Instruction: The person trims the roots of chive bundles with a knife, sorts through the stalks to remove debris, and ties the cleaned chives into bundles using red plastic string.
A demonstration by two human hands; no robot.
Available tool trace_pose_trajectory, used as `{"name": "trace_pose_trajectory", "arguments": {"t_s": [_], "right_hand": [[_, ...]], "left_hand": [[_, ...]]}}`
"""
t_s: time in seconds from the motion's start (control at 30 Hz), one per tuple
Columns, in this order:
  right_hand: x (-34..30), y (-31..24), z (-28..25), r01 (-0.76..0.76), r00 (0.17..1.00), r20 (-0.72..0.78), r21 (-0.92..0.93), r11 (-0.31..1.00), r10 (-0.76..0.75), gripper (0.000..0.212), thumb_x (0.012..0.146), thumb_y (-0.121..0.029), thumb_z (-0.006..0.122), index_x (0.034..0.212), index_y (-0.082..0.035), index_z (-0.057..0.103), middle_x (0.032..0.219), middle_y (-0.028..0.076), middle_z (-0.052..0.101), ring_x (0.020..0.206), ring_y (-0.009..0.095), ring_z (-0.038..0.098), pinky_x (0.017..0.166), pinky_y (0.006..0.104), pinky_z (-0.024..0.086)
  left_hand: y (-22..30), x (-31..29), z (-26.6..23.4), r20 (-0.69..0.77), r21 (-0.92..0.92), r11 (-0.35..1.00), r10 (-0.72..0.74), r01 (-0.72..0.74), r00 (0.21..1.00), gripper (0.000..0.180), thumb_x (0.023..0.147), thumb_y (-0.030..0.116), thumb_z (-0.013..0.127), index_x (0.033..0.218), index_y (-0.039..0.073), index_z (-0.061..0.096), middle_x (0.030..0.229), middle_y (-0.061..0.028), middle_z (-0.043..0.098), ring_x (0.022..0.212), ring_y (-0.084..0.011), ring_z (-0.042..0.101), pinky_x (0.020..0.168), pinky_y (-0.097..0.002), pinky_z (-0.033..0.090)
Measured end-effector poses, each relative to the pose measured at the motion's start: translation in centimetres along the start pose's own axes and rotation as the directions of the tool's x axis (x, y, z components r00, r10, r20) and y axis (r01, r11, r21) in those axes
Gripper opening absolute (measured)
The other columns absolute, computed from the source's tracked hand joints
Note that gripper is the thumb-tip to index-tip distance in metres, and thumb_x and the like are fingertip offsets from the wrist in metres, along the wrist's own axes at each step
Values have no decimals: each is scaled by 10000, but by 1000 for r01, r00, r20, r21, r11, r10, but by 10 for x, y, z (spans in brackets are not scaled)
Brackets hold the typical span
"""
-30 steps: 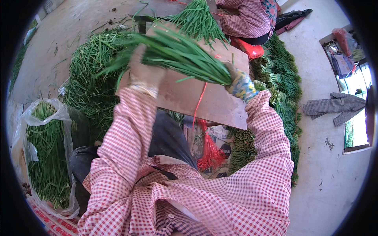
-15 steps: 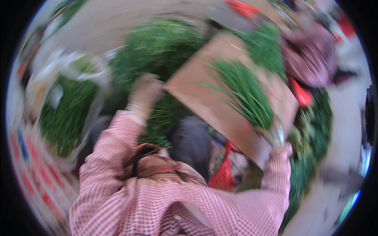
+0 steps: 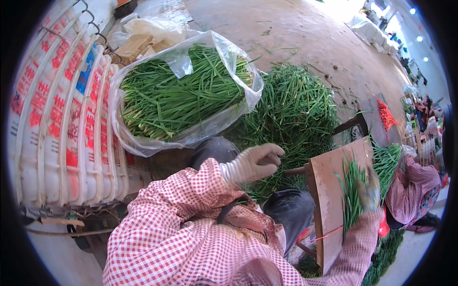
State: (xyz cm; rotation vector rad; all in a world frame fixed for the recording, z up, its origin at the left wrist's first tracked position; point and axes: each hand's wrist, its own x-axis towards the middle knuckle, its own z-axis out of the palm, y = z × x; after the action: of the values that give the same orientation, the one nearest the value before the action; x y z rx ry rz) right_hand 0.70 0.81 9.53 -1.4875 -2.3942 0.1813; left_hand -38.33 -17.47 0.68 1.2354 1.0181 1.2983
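My left hand (image 3: 253,164), in a light glove, is raised over my lap with thumb and fingers apart and nothing in it. Just beyond it rises a big loose heap of green chives (image 3: 298,105). On the right, my gloved right hand (image 3: 369,190) is a little blurred. Its fingers reach out along the right edge of a small bunch of chives (image 3: 352,190) and seem to touch it. That bunch lies on a tilted brown board (image 3: 329,200). A thin red strand (image 3: 330,232) crosses the board near its lower end.
A clear plastic bag (image 3: 191,138) full of chives stands at the far left, beside stacked white crates (image 3: 67,119) with red print. More chives (image 3: 385,159) lie past the board. A co-worker in a checked sleeve (image 3: 415,186) sits close on the right.
My view has swung left, so the bag and crates show more fully. My left hand has left the chive heap. My right hand has shifted from the bunch's stem end up along its side.
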Motion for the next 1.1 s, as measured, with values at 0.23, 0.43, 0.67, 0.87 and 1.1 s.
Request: {"name": "trace_pose_trajectory", "arguments": {"t_s": [0.23, 0.43, 0.67, 0.87, 1.1], "right_hand": [[130, -281, 198, 532, 830, 137, 91, 842, -540, 516, 746, -387, 724, 1226, -243, 604, 1417, 245, 362, 1319, 415, 338, 1075, 492, 300], [196, -337, 291, 311, 932, 229, -104, 945, -282, 763, 852, -522, 566, 1469, -196, 258, 1508, 240, 181, 1354, 400, 273, 1078, 480, 282], [273, -244, 349, 84, 975, 200, 86, 993, -100, 591, 942, -214, 478, 1461, -107, 215, 1284, 197, 511, 1053, 315, 603, 940, 367, 489], [221, -186, 518, -152, 804, 543, 582, 799, -243, 391, 940, -182, 492, 1320, -90, 503, 1231, 172, 576, 1120, 287, 571, 993, 322, 426], [227, -185, 446, -692, 626, 651, 717, 78, -430, 362, 820, 69, 533, 1164, 0, 624, 1007, 54, 671, 891, 128, 623, 827, 233, 485]], "left_hand": [[11, -2, -93, -221, 451, 892, 127, -14, 967, 422, 799, 64, 658, 1206, 42, 550, 952, -72, 633, 885, -145, 600, 824, -282, 482], [-31, 47, -189, -231, 964, 199, 317, 174, 920, 777, 680, 222, 745, 1352, 51, 397, 1266, -175, 506, 1198, -350, 471, 1027, -468, 355], [-72, 95, -228, -310, 939, -122, 108, 322, 945, 1222, 515, 471, 826, 1474, 93, 169, 1484, -154, 244, 1385, -332, 206, 1124, -507, 118], [-73, 107, -242, -208, 965, -121, 195, 233, 959, 1156, 479, 296, 830, 1450, 74, 243, 1409, -190, 352, 1288, -368, 356, 1070, -485, 262], [-64, 100, -264, -305, 952, 87, 220, 293, 927, 829, 584, 129, 739, 1326, 3, 391, 1136, -209, 550, 1020, -404, 545, 892, -439, 462]]}}
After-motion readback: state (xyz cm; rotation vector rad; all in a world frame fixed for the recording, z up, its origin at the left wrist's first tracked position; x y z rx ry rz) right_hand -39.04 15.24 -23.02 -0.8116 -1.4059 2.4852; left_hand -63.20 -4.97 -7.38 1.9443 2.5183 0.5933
